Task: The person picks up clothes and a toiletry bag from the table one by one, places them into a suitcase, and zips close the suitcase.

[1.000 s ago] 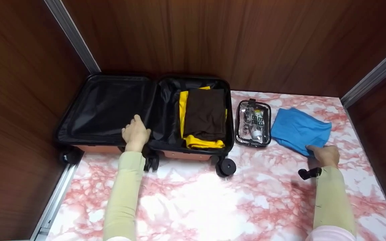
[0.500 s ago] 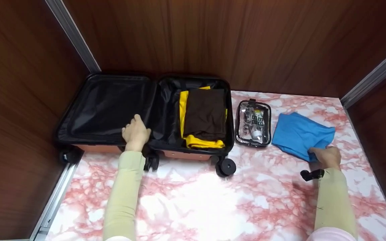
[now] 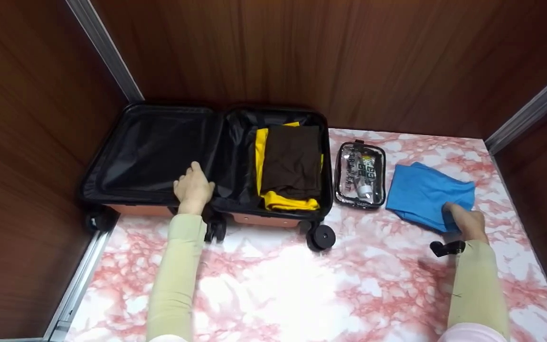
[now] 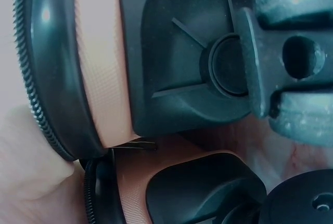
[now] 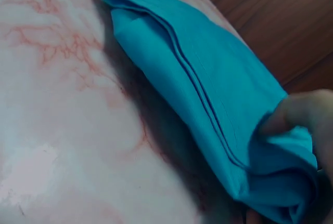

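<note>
Pinched between thumb and fingers, the near right edge of the folded blue cloth (image 3: 428, 194) is in my right hand (image 3: 468, 222), at the right of the head view. My right wrist feed puts the thumb on top of the fabric; I cannot tell how much of it rests on the marbled surface (image 3: 373, 275). Just left of it, a clear pouch (image 3: 347, 183) with black trim lies in the way, between cloth and suitcase (image 3: 145, 156); I make out a white-capped container (image 3: 364, 191) inside. In the suitcase's right half, mid-frame, dark brown cloth (image 3: 290, 161) lies over yellow cloth (image 3: 290, 203). I have my left hand (image 3: 193, 190) on the near side of the suitcase, where the halves meet; whether its fingers grip the rim, I cannot tell. A black wheel (image 3: 323, 236) juts towards lower centre, and a wood-grain wall (image 3: 302, 57) fills the top of the frame.
</note>
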The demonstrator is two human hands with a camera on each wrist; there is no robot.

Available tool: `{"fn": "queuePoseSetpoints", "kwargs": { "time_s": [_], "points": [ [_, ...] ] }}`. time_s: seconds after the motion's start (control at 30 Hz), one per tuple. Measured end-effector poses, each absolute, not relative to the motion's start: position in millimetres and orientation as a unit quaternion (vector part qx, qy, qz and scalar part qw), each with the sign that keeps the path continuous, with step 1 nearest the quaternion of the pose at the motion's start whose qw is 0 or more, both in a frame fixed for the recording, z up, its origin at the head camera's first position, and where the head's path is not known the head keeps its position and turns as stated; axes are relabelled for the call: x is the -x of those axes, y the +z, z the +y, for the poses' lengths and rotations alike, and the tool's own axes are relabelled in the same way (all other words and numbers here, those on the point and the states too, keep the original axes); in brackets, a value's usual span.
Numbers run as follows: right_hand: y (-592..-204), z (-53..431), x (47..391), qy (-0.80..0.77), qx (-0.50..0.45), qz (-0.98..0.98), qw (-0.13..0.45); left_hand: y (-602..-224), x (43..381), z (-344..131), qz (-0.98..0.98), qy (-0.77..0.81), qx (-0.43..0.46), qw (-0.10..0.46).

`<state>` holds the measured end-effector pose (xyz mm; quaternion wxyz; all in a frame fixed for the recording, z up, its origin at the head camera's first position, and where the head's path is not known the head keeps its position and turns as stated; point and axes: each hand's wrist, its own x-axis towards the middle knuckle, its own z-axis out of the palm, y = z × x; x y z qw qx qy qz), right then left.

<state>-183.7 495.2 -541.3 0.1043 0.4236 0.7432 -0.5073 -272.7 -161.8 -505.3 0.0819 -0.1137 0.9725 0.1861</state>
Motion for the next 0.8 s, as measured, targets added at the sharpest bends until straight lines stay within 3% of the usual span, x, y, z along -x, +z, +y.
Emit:
{"fn": "queuePoseSetpoints", "kwargs": {
  "time_s": [0.8],
  "points": [
    [-541.9, 497.7, 180.0, -0.461, -0.409, 0.78, 0.112, -505.1, 271.6, -162.5, 0.972, 0.192, 0.109, 0.082]
  ]
}}
